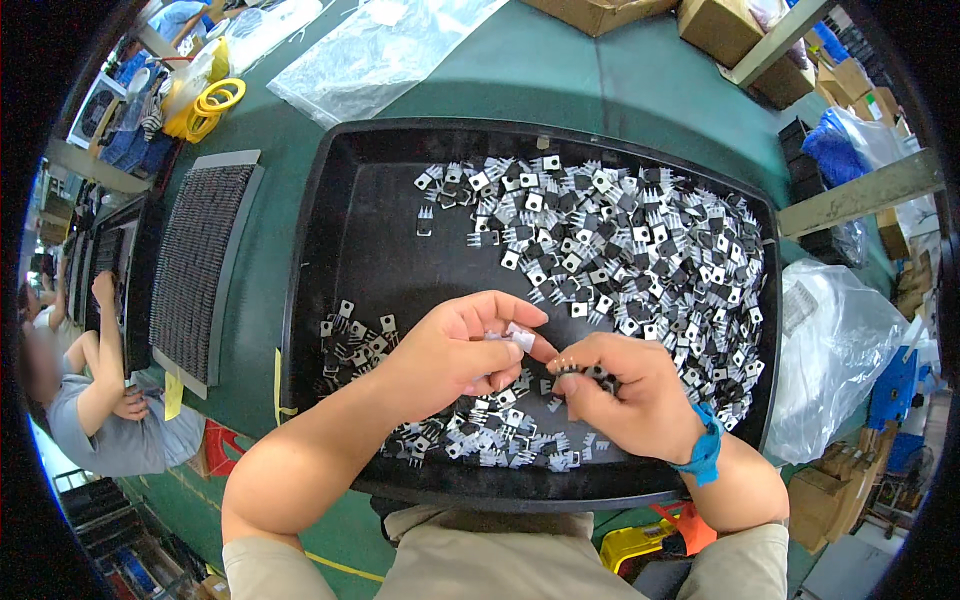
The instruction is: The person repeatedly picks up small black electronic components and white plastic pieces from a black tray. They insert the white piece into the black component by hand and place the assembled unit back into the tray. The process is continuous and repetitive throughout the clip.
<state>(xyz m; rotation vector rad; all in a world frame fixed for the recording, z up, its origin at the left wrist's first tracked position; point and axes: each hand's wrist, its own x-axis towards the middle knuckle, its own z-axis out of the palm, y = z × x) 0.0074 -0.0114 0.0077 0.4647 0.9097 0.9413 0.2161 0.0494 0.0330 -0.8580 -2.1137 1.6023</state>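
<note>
Both my hands are over a large black tray (345,225) strewn with three-legged transistors with black bodies and silvery tabs. My left hand (465,350) pinches a small pale piece (520,338) between thumb and fingers, probably a transistor; more pale bits show along its fingers. Close beside it, my right hand (635,395) is closed around several dark transistors (590,374), their legs showing between thumb and fingers. The main heap of transistors (620,240) fills the tray's right side. A smaller group (350,340) lies left of my left forearm, and more (490,435) lie along the near side.
Left of the tray stands a board packed with rows of dark parts (200,260). Yellow rings (215,103) and a clear plastic bag (375,60) lie farther back. Another clear bag (840,350) sits right of the tray, near a metal post (860,192). A person (110,400) sits at far left.
</note>
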